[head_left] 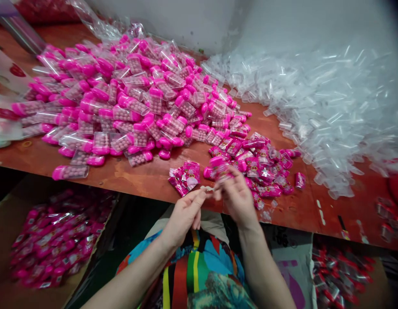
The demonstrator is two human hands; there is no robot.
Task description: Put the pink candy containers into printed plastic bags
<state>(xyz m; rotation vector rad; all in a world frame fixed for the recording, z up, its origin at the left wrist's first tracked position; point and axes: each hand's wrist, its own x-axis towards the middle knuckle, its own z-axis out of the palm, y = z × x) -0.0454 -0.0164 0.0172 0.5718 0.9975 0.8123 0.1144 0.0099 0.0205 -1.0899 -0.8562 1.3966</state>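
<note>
My right hand (239, 199) is closed around a small pink-capped candy container (218, 163), blurred by motion. My left hand (187, 209) pinches at the table's front edge, thumb against fingers. Between the two hands shows a small pale strip (209, 189), too blurred to name. Just beyond my left hand lies a little stack of flat pink printed wrappers (189, 175). A heap of small containers in pink printed wrapping (255, 165) sits right behind my right hand. Further back spreads a large pile of clear, pink-capped containers filled with pink candy balls (134, 103).
Clear plastic tubes (314, 111) form a big pile at the back right. An open carton (89, 279) of pink wrapped containers stands below the table at left. Red-and-clear pieces (340, 274) fill another box at lower right. A cutter knife (343, 227) lies near the edge.
</note>
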